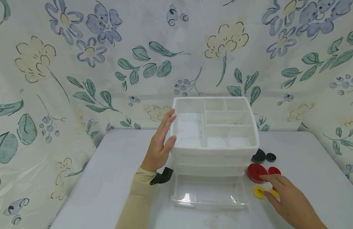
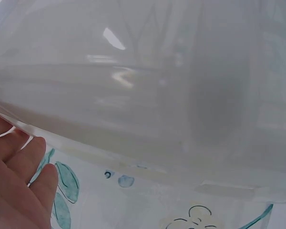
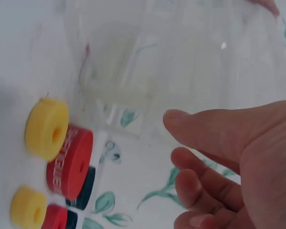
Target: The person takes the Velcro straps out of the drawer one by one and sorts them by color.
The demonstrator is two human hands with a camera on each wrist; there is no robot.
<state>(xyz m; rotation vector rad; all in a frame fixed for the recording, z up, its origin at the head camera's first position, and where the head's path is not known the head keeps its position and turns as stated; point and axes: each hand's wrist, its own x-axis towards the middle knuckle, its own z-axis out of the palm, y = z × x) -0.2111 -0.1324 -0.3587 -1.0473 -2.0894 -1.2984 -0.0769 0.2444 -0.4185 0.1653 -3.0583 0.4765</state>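
Note:
A white desktop organizer with a divided top tray stands on the table, its clear lower drawer pulled out toward me. My left hand rests against the organizer's left side, fingers extended along the wall. At the right, my right hand hovers over several round discs, fingers loosely bent and nothing between them. Beneath and beside it lie a larger yellow disc and a small yellow disc, the latter partly hidden by the hand. A large red disc, with white lettering in the right wrist view, sits near the fingertips.
Behind the large red disc are a small red disc, a large black disc partly hidden by the organizer, and a small black disc. A floral-patterned cloth hangs around the white table.

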